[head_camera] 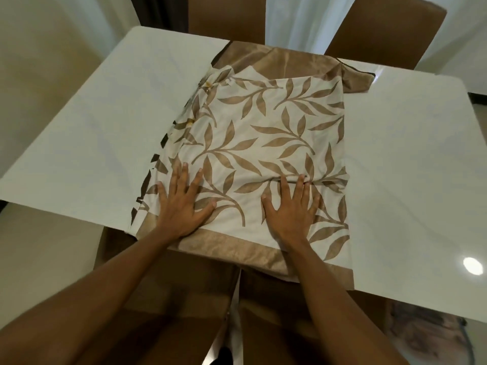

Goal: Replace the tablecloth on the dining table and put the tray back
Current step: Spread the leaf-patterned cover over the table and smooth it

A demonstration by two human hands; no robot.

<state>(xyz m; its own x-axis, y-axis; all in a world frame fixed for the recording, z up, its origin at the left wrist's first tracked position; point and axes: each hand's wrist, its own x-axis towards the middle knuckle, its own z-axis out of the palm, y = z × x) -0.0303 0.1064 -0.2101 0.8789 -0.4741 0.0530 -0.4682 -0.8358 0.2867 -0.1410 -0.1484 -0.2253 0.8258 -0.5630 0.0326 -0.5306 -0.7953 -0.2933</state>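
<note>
The folded leaf-print tablecloth (266,154) lies in the middle of the white dining table (100,122), and the left hand (184,206) and right hand (290,212) press flat on its near end, fingers spread apart, probably to keep it from sliding.

The cloth (263,154) is cream with tan leaf sprays and a shiny tan border. It lies folded in layers across the middle of the white table (100,122), reaching from the far edge to the near edge, where its border hangs over. A wrinkle crosses its near part.
</note>
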